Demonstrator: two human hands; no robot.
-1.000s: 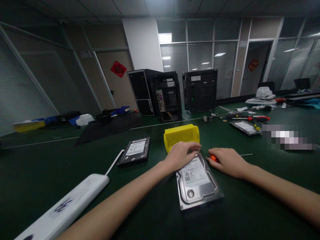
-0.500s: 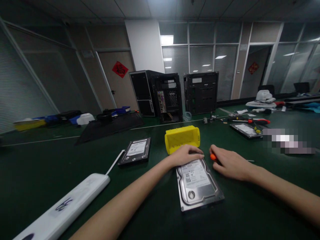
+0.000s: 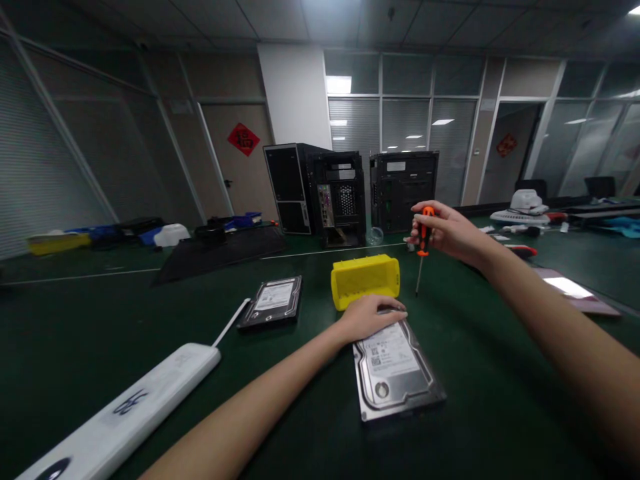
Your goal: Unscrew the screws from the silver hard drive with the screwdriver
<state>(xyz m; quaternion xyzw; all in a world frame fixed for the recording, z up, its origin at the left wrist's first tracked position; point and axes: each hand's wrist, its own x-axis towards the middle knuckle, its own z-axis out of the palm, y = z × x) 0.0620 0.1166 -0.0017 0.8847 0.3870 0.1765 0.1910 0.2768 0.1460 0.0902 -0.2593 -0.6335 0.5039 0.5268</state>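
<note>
One hard drive (image 3: pixel 397 373), under left fingers (image 3: pixel 391 317)

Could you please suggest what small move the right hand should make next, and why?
I would probably bring the screwdriver over to the nearest hard drive: the right hand holds it point-down, tip apart from the drive, while the left hand rests on the drive's far end.

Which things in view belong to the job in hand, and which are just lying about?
In hand:
screwdriver, tip down in the right hand
silver hard drive, under the left hand

Apparently lying about:
second hard drive
long white bar
black computer cases
yellow bin, though possibly in use
</note>
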